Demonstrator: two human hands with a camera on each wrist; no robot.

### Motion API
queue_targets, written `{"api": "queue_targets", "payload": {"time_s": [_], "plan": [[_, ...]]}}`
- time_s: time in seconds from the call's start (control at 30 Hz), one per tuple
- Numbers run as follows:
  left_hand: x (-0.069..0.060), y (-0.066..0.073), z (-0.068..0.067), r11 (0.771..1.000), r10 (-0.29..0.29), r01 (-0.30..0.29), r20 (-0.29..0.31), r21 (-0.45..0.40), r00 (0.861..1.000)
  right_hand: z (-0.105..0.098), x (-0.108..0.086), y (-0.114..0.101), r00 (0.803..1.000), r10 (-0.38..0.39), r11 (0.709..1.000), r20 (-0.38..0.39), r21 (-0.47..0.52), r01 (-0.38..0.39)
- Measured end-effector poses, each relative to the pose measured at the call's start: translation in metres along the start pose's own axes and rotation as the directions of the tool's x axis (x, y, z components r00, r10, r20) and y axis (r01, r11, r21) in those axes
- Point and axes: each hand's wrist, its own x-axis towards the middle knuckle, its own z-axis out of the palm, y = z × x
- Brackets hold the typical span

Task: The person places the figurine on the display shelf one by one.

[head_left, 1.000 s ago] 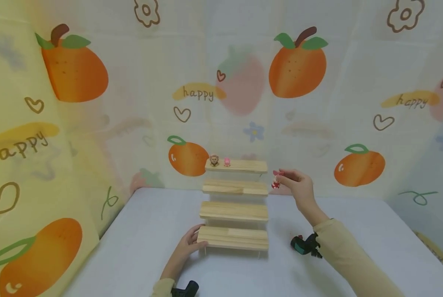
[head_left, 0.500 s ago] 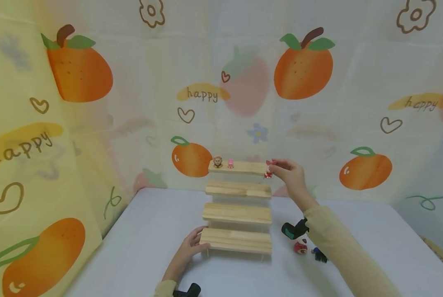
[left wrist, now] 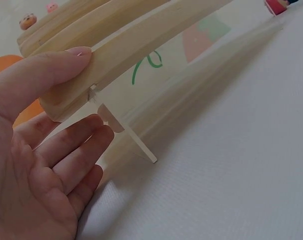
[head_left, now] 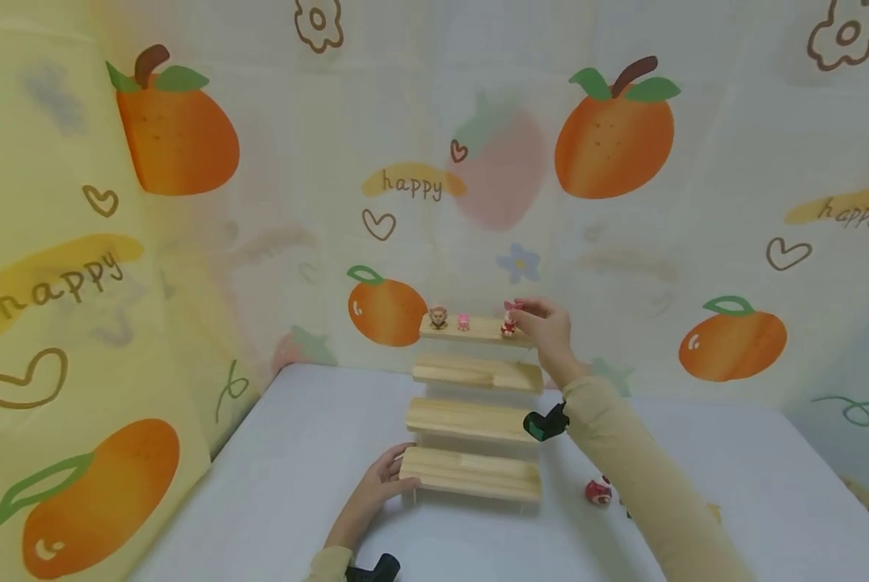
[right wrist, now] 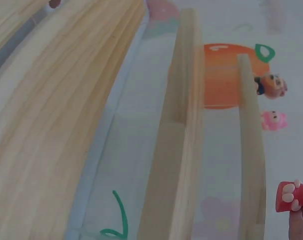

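A four-tier wooden shelf rack (head_left: 474, 473) stands on the white table. My left hand (head_left: 376, 493) grips the left end of its lowest board; in the left wrist view the thumb lies on the board (left wrist: 126, 60) and the fingers curl below it. My right hand (head_left: 550, 331) pinches a small red-and-white figurine with pink on top (head_left: 508, 320) at the right part of the top board. Whether its base touches the board, I cannot tell. A brown figurine (head_left: 438, 317) and a small pink figurine (head_left: 463, 322) stand on the left part of that board.
On the table right of the rack lies a red figurine (head_left: 597, 491). A yellow item (head_left: 714, 511) shows partly behind the right sleeve (head_left: 638, 461). A fruit-printed cloth (head_left: 318, 202) hangs behind the table. Thin clear legs (left wrist: 136, 140) hold up the lowest board.
My right hand has moved left with the red-and-white figurine, from beside the rack to the top board. The left hand keeps its grip on the lowest board. The head view has turned slightly left.
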Motion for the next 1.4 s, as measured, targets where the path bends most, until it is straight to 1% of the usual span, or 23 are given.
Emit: {"api": "queue_targets", "payload": {"time_s": [0.1,0.23,0.3,0.4,0.47,0.5,0.57,0.67,0.7,0.77,0.83,0.9,0.97,1.03,1.13,1.23,1.3,1.4], "plan": [[0.0,0.002,0.0,1.0,-0.011,0.011,0.007,0.009,1.0,0.001,0.008,0.012,1.0,-0.007,0.999,-0.016,-0.045,0.007],[0.001,0.005,-0.001,1.0,-0.011,0.011,0.006,0.015,1.0,0.004,0.02,0.031,0.997,-0.072,0.991,-0.012,-0.112,0.07],[0.001,0.005,-0.001,1.0,-0.009,0.009,0.008,0.009,1.0,0.003,0.029,0.046,0.995,-0.095,0.99,-0.006,-0.104,0.094],[0.0,0.003,0.0,1.0,0.0,0.0,0.007,0.009,1.0,0.001,0.043,0.069,0.994,-0.113,0.992,0.001,-0.06,0.113],[0.0,0.003,-0.001,1.0,0.013,-0.013,0.009,0.009,1.0,0.002,0.05,0.079,0.992,-0.125,0.991,-0.004,-0.038,0.125],[0.0,0.003,-0.001,1.0,0.016,-0.016,0.008,0.009,1.0,0.005,0.05,0.078,0.991,-0.131,0.99,-0.016,-0.051,0.13],[0.0,0.003,-0.002,1.0,0.019,-0.019,0.007,0.005,1.0,0.01,0.046,0.074,0.992,-0.124,0.992,-0.019,-0.042,0.123],[-0.003,0.003,-0.002,1.0,0.007,-0.007,-0.003,0.01,1.0,0.019,0.032,0.062,0.997,-0.082,0.996,-0.01,-0.03,0.081],[-0.003,0.002,-0.002,1.0,-0.005,0.005,-0.008,0.009,1.0,0.022,0.028,0.058,0.998,-0.064,0.997,-0.013,-0.039,0.063],[-0.004,0.002,-0.002,1.0,-0.01,0.01,-0.011,0.006,1.0,0.027,0.02,0.051,0.999,-0.04,0.998,-0.029,-0.048,0.039],[-0.003,0.002,-0.002,1.0,-0.008,0.008,-0.007,-0.004,1.0,0.029,0.019,0.049,0.997,-0.042,0.996,-0.058,-0.083,0.037],[0.0,0.003,-0.001,1.0,-0.004,0.004,-0.004,-0.01,1.0,0.03,0.021,0.046,0.995,-0.06,0.992,-0.077,-0.116,0.051],[0.001,0.003,0.0,1.0,-0.002,0.002,-0.007,-0.005,1.0,0.027,0.022,0.045,0.995,-0.075,0.988,-0.066,-0.139,0.065],[0.002,0.004,0.001,1.0,-0.003,0.003,-0.012,0.0,1.0,0.024,0.022,0.044,0.997,-0.073,0.986,-0.04,-0.152,0.066],[0.002,0.004,0.002,1.0,0.001,-0.001,-0.012,0.0,1.0,0.017,0.021,0.043,0.999,-0.041,0.987,-0.01,-0.155,0.039],[0.002,0.003,0.002,1.0,0.001,-0.001,-0.005,-0.005,1.0,0.01,0.018,0.043,0.999,-0.033,0.982,-0.003,-0.186,0.032],[0.002,0.003,0.002,1.0,0.006,-0.006,0.003,-0.017,1.0,0.006,0.019,0.048,0.998,-0.054,0.973,0.011,-0.222,0.055],[0.0,0.003,0.0,1.0,0.017,-0.017,0.01,-0.009,1.0,0.0,0.026,0.061,0.993,-0.105,0.954,0.062,-0.275,0.118]]}}
